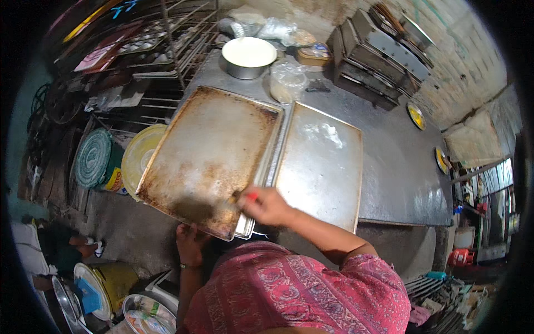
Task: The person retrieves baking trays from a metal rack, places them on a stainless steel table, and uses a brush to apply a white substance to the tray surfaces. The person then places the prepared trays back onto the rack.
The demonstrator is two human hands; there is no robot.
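My right hand (269,207) grips a small tool with a red handle (253,195), apparently a brush; its blurred tip is at the right near part of a browned metal baking tray (212,137). At that tray's near edge is my left hand (190,246), its fingers at the rim and partly hidden beneath it. The browned tray lies on top of a stack of other trays (246,227), whose edges show at its right side. To the right lies a second, shinier baking tray (321,167), with a white smear (332,134) near its far end.
Behind the trays, a round metal pan (248,73) with pale contents and a clear plastic bag (288,83) stand on the dark tabletop (400,175). Stacked metal tins (371,62) are at the back right. A metal rack (175,46) and lidded buckets (95,158) stand left. Someone's foot (98,249) shows lower left.
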